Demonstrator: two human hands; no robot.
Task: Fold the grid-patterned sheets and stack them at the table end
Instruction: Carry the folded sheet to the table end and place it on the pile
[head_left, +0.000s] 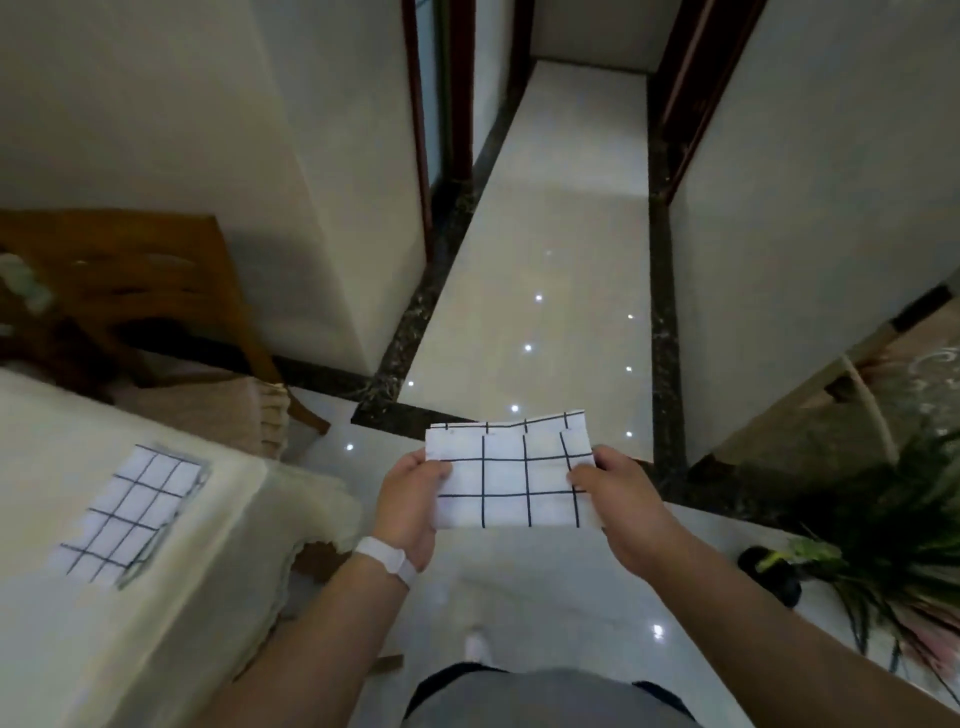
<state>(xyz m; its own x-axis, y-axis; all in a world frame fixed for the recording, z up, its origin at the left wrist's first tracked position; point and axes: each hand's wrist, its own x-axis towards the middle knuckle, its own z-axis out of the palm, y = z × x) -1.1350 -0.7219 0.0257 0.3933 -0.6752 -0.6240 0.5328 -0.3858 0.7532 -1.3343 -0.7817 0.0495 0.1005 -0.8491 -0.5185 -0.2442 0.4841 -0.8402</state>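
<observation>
Head view, left to right. Folded stack (136, 512) lies flat on the table (67, 649) near its end, well left of the left fingers and apart from them. Chair (156, 280) sits behind that table corner.

Left hand (410, 506) pinches the left edge of a folded grid sheet (511, 478), thumb on top, fingers underneath. Right hand (621, 499) pinches the right edge the same way. Both grips are narrow and closed on the sheet, which hangs in the air between them, over the floor (545, 234), not over the table.

Risks, as I judge them:
- Upper layers look slightly offset at the far edge beyond the fingertips; the fold may open if either pinch loosens during the carry.
- Only the side edges are held, so the middle can sag and skew the fold.
- Placement needs a leftward swing; landing off-square on the stack leaves it ragged.
- Tablecloth edge (311, 499) droops just left of the left wrist; it could snag.

Plant (883, 530) sits right of the right fingers, out of the path.
</observation>
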